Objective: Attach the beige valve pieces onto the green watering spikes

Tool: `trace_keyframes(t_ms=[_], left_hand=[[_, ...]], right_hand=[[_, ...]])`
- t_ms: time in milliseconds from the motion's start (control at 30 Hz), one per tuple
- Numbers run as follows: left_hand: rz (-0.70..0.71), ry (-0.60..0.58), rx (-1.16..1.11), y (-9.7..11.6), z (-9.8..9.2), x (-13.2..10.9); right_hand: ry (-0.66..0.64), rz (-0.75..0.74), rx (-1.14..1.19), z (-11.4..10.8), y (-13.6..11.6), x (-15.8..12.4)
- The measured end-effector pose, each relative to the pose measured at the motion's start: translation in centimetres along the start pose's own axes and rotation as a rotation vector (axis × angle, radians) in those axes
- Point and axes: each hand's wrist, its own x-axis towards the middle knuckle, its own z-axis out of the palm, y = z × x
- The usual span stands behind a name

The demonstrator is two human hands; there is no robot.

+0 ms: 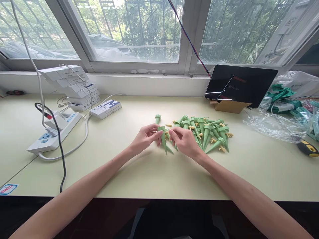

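My left hand (145,137) pinches a green plastic spike (163,138) near its wide top, tip pointing down toward me. Facing it, my right hand (183,139) has its fingers curled at the same spike's top, with a small yellow piece (166,132) between the two hands. More green spikes lie under my right hand. A pile of several green spikes and yellow pieces (208,132) lies just right of my hands on the pale table (154,172). One lone green spike (158,118) lies a little behind my left hand.
A power strip (53,131) with cables and stacked white boxes (72,86) sit at the left. A dark tablet (240,84) leans on a cardboard box at the back right. Plastic bags with teal parts (286,103) and a yellow-black tool (307,148) lie far right.
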Motion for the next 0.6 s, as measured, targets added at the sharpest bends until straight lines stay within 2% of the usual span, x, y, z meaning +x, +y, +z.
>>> trace_keyframes(t_ms=[300, 600], left_hand=[[0.015, -0.013, 0.034, 0.40, 0.16, -0.16], [0.003, -0.027, 0.034, -0.01, -0.05, -0.20]], right_hand=[[-0.033, -0.005, 0.085, 0.05, -0.02, -0.07], [-0.044, -0.031, 0.071, 0.04, 0.25, -0.18]])
